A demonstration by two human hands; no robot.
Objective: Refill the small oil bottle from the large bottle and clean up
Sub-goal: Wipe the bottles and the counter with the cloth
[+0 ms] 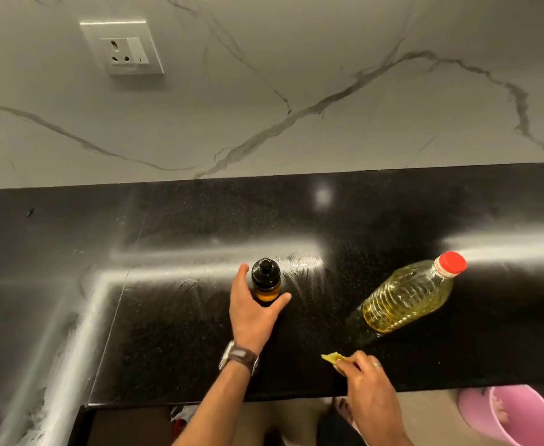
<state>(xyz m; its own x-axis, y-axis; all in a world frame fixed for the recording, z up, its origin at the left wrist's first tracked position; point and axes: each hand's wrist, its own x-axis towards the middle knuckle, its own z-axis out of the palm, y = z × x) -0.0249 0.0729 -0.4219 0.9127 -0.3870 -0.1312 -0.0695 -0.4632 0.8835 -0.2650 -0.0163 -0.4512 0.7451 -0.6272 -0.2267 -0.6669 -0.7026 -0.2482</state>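
The small oil bottle (266, 281), dark with a black cap and amber oil inside, stands upright on the black counter (167, 317). My left hand (253, 310) reaches around its near side, fingers on its left and thumb on its right, fairly straight. To the right stands the large clear bottle (409, 296) of yellow oil with a red cap. Nearer the front edge, my right hand (368, 381) pinches a small yellow cloth (332, 358) against the counter.
A marble wall with a white socket plate (122, 46) rises behind the counter. A pink bucket (515, 416) stands on the floor below the counter's front right edge. Glare streaks cross the counter's left side.
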